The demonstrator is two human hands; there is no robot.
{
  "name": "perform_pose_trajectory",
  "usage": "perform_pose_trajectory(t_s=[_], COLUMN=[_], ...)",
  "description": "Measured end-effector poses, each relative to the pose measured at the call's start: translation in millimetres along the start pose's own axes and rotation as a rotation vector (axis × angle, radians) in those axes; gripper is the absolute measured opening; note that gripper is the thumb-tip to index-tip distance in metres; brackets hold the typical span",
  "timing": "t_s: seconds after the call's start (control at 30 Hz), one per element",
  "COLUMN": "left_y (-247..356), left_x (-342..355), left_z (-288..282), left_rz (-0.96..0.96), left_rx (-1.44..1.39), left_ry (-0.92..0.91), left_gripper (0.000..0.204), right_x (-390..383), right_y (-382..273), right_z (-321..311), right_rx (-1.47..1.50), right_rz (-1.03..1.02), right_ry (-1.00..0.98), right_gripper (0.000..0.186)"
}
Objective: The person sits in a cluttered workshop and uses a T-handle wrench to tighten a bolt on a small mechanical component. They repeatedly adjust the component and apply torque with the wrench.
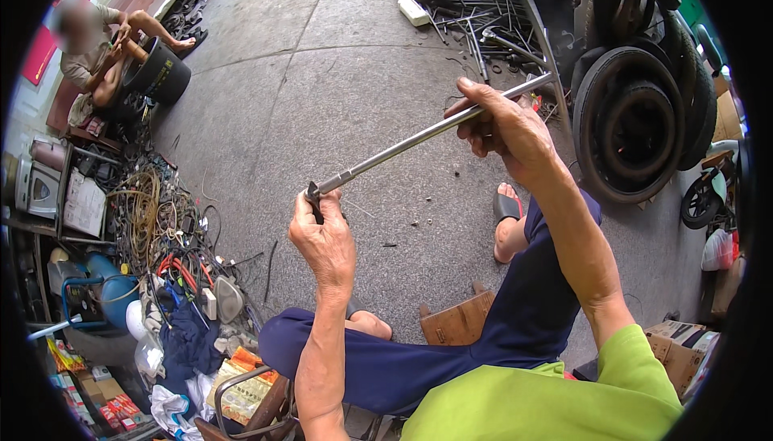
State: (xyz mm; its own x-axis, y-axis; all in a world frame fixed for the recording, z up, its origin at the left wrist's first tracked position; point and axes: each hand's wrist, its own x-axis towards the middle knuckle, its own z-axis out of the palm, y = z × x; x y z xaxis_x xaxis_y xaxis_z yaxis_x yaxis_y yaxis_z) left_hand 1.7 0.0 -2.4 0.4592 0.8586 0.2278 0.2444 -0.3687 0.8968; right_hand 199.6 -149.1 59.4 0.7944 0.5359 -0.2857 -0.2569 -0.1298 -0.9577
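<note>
A speckled grey floor (241, 99) fills the middle of a cluttered space. At centre, the left hand (324, 240) pinches a dark fitting (313, 193) at the lower end of a metal T-handled rod (403, 149); the right hand (509, 123) grips it right of centre. Upper left, a lettered black bucket (167, 77) has contents too unclear to tell; lower right sits a printed cardboard box (675, 360).

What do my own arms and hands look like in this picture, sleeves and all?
Your left hand and right hand are bare, with no gloves or watch visible. The left forearm and right forearm are uncovered too. A plain, short lime-green sleeve covers your upper right arm; the left sleeve is out of view.
</note>
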Motion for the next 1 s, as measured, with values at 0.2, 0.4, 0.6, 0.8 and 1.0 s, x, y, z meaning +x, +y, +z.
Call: perform_pose_trajectory(t_s=[0.2, 0.4, 0.6, 0.8, 1.0], left_y=[0, 0, 2, -1, 3], left_x=[-1, -1, 0, 1, 0], left_z=[-2, -3, -4, -2, -2], left_rz=[0.019, -0.005, 0.017, 0.052, 0.020], left_rx=[-0.002, 0.004, 0.004, 0.033, 0.019], left_ry=[0.011, -0.004, 0.009, 0.010, -0.004], left_gripper=[0.020, 0.021, 0.020, 0.019, 0.021], right_x=[-1, 0, 2, 16, 8], right_y=[1, -1, 0, 17, 7], right_z=[-2, -2, -5, -21, -12], right_rx=[-0.072, 0.027, 0.101, 0.229, 0.063], right_rz=[-0.107, -0.084, -0.040, -0.028, 0.000], right_ry=[-0.055, -0.119, -0.155, -0.341, -0.141], right_gripper=[0.036, 0.030, 0.024, 0.029, 0.040])
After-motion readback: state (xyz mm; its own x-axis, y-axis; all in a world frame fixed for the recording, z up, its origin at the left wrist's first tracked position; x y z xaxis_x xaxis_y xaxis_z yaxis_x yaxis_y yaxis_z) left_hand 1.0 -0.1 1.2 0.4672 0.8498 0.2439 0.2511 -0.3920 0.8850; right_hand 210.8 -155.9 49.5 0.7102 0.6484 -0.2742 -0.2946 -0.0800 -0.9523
